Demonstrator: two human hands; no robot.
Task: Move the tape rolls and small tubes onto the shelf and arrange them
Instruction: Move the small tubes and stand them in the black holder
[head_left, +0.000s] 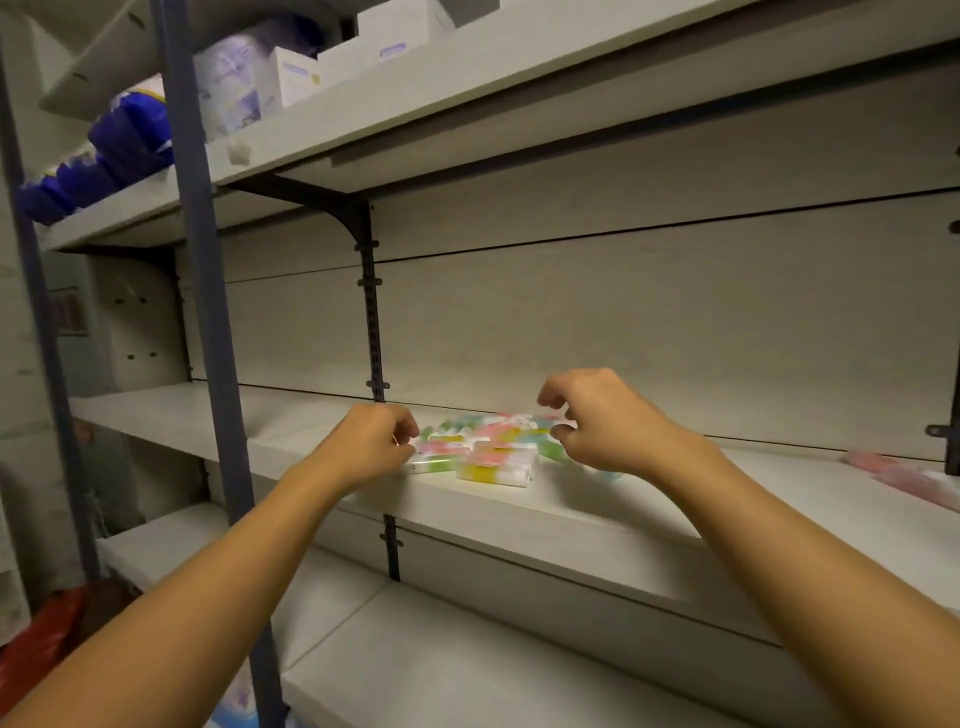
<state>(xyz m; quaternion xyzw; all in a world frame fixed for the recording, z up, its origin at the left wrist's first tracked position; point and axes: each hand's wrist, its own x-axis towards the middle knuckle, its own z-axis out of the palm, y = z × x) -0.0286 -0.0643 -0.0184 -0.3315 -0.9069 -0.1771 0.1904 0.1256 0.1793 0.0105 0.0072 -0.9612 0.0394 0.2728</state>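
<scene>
Nearest us, two bare forearms reach up and forward from the bottom corners toward the middle shelf (649, 525). Our left hand (366, 447) has its fingers curled at the left end of a pile of clear packs of pastel tubes (488, 449) — it seems to pinch the nearest pack's end, though blur hides the contact. Our right hand (605, 421) hovers at the pile's right side, fingers loosely curled; we cannot tell whether it grips anything. The pile lies close to the shelf's front edge, just right of the black slotted upright (375, 332). To the right the board runs bare until some pinkish packets (904, 475) near the far bracket — broad room there. The upper shelf (467, 98), carrying white boxes (296, 75), leaves tall clearance overhead.
</scene>
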